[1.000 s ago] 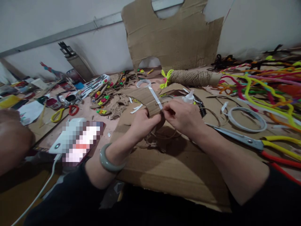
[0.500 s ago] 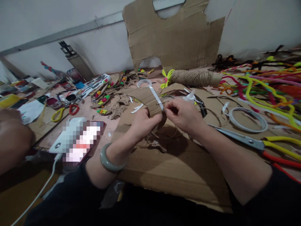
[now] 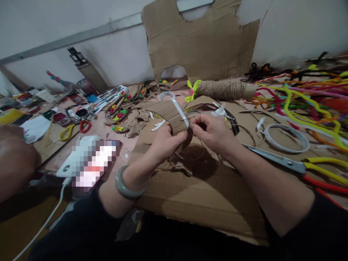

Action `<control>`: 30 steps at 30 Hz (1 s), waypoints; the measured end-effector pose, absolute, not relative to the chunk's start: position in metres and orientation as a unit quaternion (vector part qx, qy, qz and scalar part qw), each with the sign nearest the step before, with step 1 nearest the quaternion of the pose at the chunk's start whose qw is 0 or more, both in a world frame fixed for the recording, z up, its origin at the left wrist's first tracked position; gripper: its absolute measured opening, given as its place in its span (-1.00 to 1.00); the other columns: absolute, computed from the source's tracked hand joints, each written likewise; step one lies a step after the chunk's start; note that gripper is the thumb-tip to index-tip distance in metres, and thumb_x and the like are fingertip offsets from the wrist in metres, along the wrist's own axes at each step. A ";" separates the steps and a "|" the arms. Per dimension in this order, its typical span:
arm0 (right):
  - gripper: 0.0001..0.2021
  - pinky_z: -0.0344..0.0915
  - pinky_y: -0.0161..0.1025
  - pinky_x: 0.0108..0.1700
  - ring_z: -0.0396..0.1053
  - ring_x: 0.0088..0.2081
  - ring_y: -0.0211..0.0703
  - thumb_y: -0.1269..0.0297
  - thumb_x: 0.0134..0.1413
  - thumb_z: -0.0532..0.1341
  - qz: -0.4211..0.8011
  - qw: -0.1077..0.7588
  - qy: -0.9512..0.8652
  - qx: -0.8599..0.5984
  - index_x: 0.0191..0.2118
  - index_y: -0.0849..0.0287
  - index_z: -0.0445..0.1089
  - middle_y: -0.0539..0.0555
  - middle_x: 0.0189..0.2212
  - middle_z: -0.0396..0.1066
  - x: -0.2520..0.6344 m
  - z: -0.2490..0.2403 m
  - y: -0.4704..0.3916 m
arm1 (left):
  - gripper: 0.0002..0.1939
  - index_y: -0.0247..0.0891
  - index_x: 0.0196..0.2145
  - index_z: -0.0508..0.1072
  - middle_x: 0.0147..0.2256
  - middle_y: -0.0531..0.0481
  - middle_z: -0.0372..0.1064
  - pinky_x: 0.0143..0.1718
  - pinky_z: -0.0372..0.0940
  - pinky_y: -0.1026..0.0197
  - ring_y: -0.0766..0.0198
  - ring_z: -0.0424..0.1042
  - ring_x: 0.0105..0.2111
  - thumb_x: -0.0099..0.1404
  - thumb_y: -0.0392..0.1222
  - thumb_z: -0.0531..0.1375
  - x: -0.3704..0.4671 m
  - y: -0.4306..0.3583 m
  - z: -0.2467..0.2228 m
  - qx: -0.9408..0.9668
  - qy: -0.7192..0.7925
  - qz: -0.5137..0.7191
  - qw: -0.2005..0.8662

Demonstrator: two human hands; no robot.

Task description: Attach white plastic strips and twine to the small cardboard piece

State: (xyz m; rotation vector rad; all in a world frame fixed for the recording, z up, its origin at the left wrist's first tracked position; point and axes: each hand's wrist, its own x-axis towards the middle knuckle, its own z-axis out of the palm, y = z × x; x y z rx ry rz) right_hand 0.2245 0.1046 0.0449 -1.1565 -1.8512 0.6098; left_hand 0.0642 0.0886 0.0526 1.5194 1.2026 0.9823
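The left hand [image 3: 165, 144] grips the near end of a cardboard piece [image 3: 165, 110], thumb along the edge and other fingers mostly hidden, while the thumb and forefinger of the right hand [image 3: 214, 133] pinch the near end of the white tape [image 3: 180, 111] lying across it. The piece sits above a larger cardboard sheet [image 3: 206, 206], with big scissors [image 3: 289, 164] to the right.

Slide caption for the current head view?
Left hand grips cardboard, right hand pinching at the end of a white strip, large scissors nearby.
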 end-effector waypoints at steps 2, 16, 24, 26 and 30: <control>-0.92 0.14 -0.26 -0.37 0.21 -0.49 -0.26 0.37 -0.02 0.12 0.241 0.427 -0.739 -0.462 -0.49 0.15 0.29 -0.02 -0.57 0.32 0.224 0.045 0.104 | -0.88 -0.31 -0.45 0.42 -0.51 0.09 0.32 -0.43 0.21 0.31 0.40 0.25 -0.50 0.06 -0.20 0.17 0.064 0.089 0.052 0.619 0.488 0.399 0.468; -0.91 0.12 -0.28 -0.41 0.17 -0.52 -0.28 0.38 -0.02 0.11 0.211 0.445 -0.741 -0.456 -0.48 0.15 0.30 -0.03 -0.58 0.30 0.224 0.044 0.104 | -0.87 -0.30 -0.44 0.42 -0.48 0.08 0.34 -0.41 0.24 0.32 0.40 0.26 -0.48 0.06 -0.19 0.17 0.064 0.089 0.051 0.629 0.480 0.398 0.463; -0.85 0.20 -0.25 -0.34 0.32 -0.44 -0.21 0.32 0.15 0.12 0.201 0.463 -0.749 -0.430 -0.38 0.17 0.41 0.01 -0.50 0.41 0.227 0.042 0.106 | -0.89 -0.30 -0.44 0.42 -0.49 0.09 0.34 -0.42 0.24 0.32 0.39 0.28 -0.48 0.02 -0.23 0.17 0.065 0.090 0.053 0.614 0.481 0.408 0.474; -0.85 0.21 -0.24 -0.31 0.35 -0.39 -0.19 0.31 0.16 0.15 0.166 0.456 -0.765 -0.422 -0.35 0.17 0.44 0.04 -0.44 0.45 0.228 0.041 0.106 | -0.91 -0.30 -0.45 0.40 -0.52 0.11 0.31 -0.44 0.23 0.33 0.40 0.25 -0.51 0.02 -0.25 0.17 0.065 0.089 0.054 0.609 0.487 0.412 0.471; -0.92 0.19 -0.23 -0.28 0.36 -0.33 -0.16 0.35 0.11 0.21 0.098 0.421 -0.791 -0.433 -0.33 0.17 0.47 0.06 -0.38 0.47 0.229 0.038 0.103 | -0.94 -0.29 -0.49 0.37 -0.54 0.12 0.27 -0.47 0.20 0.34 0.42 0.21 -0.53 0.02 -0.25 0.17 0.063 0.090 0.054 0.612 0.480 0.414 0.473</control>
